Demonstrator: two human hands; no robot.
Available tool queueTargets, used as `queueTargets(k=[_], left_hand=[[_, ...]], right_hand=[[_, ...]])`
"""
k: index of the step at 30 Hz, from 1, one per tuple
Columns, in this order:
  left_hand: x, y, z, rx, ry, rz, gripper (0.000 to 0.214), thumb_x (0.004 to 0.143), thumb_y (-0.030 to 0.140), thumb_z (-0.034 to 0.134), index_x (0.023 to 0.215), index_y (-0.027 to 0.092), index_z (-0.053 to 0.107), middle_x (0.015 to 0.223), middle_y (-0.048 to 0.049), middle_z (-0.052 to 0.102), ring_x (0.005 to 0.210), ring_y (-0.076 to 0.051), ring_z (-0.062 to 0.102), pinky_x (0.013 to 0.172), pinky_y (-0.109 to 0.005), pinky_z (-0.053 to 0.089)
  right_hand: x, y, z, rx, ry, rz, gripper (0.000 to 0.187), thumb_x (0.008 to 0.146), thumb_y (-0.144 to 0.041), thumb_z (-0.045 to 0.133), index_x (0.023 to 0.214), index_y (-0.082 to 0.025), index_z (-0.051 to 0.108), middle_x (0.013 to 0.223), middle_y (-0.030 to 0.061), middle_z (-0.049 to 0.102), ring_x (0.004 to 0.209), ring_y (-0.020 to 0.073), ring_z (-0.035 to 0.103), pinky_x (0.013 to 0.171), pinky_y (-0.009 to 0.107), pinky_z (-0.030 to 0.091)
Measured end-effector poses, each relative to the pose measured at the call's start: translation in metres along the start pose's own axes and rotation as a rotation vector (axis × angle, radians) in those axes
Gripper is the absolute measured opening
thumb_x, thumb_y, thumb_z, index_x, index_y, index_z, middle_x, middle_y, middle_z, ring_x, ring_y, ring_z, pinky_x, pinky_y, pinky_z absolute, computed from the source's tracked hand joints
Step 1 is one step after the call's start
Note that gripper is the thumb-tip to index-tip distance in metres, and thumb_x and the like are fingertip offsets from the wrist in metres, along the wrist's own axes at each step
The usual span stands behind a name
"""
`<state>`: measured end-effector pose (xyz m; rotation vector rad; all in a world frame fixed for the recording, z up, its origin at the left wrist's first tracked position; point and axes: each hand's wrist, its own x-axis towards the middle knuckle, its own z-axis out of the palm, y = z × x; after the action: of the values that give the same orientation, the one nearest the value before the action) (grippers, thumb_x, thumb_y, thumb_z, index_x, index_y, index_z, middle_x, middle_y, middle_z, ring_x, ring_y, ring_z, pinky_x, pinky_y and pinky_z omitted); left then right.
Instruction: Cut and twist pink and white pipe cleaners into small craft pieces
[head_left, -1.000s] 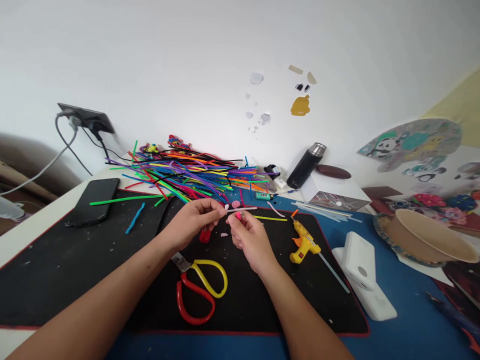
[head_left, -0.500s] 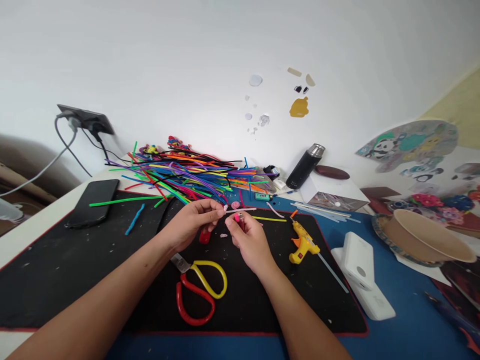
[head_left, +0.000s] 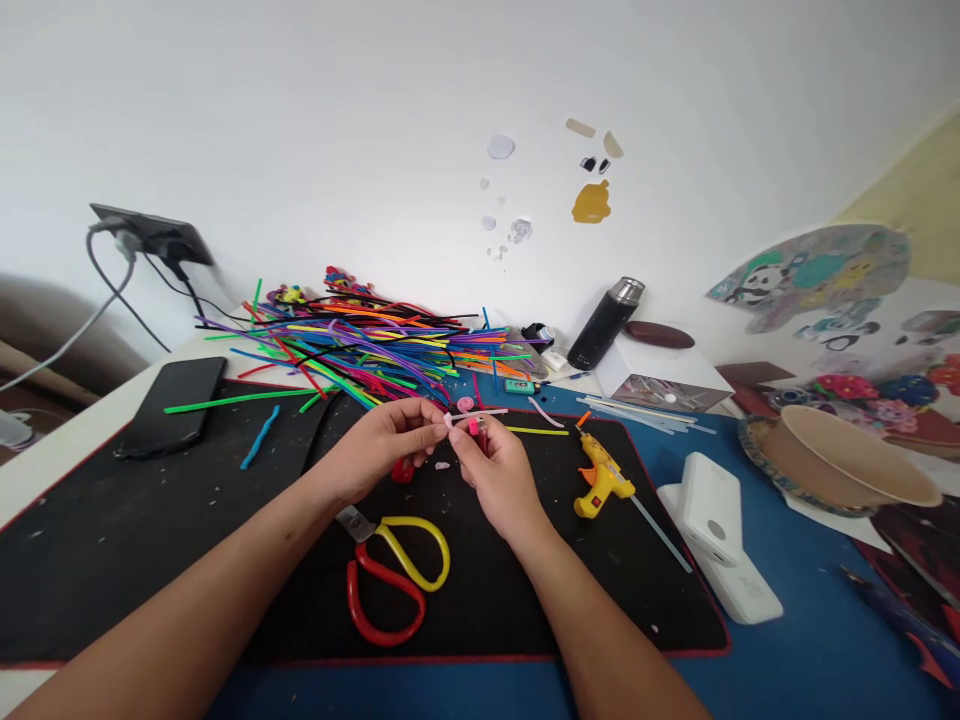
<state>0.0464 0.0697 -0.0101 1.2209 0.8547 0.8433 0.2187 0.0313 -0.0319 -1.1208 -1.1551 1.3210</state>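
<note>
Over the black mat [head_left: 247, 560], my left hand [head_left: 401, 437] is closed, pinching a small pale pink piece [head_left: 448, 420] between thumb and finger. My right hand [head_left: 495, 468] is closed around what looks like a pink lighter [head_left: 473, 427] with a metal top, mostly hidden by the fingers. Its thumb tip meets the pale pink piece. Behind the hands a pale strip [head_left: 487, 412] stretches right; I cannot tell if it joins that piece. A pink coil [head_left: 466, 404] lies just beyond. Below my left hand are scissors [head_left: 397, 575] with red and yellow handles.
A heap of coloured pipe cleaners [head_left: 375, 345] lies along the wall. To the right are a yellow glue gun [head_left: 600, 478], glue sticks [head_left: 645, 415], white power banks [head_left: 712, 510] and a bowl [head_left: 847, 450]. A phone [head_left: 172, 405] lies left, a black flask [head_left: 606, 325] at the back.
My right hand has moved left and slightly up, so its thumb now meets the pale pink piece at my left fingertips. The whole view has shifted slightly.
</note>
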Motion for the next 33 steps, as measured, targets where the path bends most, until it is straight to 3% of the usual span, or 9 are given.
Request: queueTargets(k=[11,19,24,29,33], left_hand=[[0.000,0.003,-0.006,0.125,0.016,0.025,0.041,0.079,0.056,0.082,0.083,0.018,0.067,0.062,0.0040,0.059,0.049,-0.011,0.054,0.047,-0.022,0.043],[0.000,0.005,-0.005,0.074,-0.024,-0.048,0.042,0.076,0.055,0.084,0.079,0.017,0.067,0.065,0.0021,0.062,0.051,-0.010,0.054,0.047,-0.020,0.042],[-0.002,0.005,-0.003,-0.020,-0.044,-0.090,0.042,0.074,0.054,0.086,0.077,0.016,0.066,0.065,0.0012,0.062,0.051,-0.009,0.051,0.046,-0.019,0.040],[-0.002,0.003,-0.003,-0.058,-0.052,-0.095,0.040,0.075,0.051,0.087,0.078,0.016,0.066,0.064,0.0016,0.061,0.051,-0.009,0.051,0.045,-0.019,0.039],[0.000,0.001,-0.006,-0.038,0.011,-0.037,0.038,0.077,0.051,0.085,0.081,0.017,0.068,0.063,0.0025,0.060,0.049,-0.010,0.052,0.046,-0.021,0.043]], right_hand=[[-0.002,-0.003,0.001,-0.155,-0.016,-0.055,0.029,0.091,-0.047,0.070,0.081,-0.022,0.059,0.060,-0.0070,0.042,0.052,0.0109,0.034,0.049,0.025,0.025],[0.000,-0.005,0.001,0.176,-0.024,0.027,0.034,0.085,-0.048,0.077,0.083,-0.022,0.055,0.056,-0.0110,0.036,0.045,0.0071,0.026,0.044,0.024,0.017],[-0.002,-0.012,0.001,0.308,-0.119,0.115,0.036,0.084,-0.047,0.080,0.083,-0.021,0.054,0.057,-0.0111,0.037,0.043,0.0051,0.025,0.046,0.024,0.013],[-0.004,-0.013,0.002,0.342,-0.149,0.164,0.040,0.082,-0.051,0.081,0.085,-0.021,0.054,0.058,-0.0112,0.039,0.043,0.0045,0.025,0.046,0.023,0.012],[-0.003,-0.011,0.002,0.272,-0.147,0.146,0.041,0.084,-0.056,0.078,0.088,-0.020,0.059,0.058,-0.0101,0.040,0.044,0.0052,0.027,0.046,0.023,0.013]])
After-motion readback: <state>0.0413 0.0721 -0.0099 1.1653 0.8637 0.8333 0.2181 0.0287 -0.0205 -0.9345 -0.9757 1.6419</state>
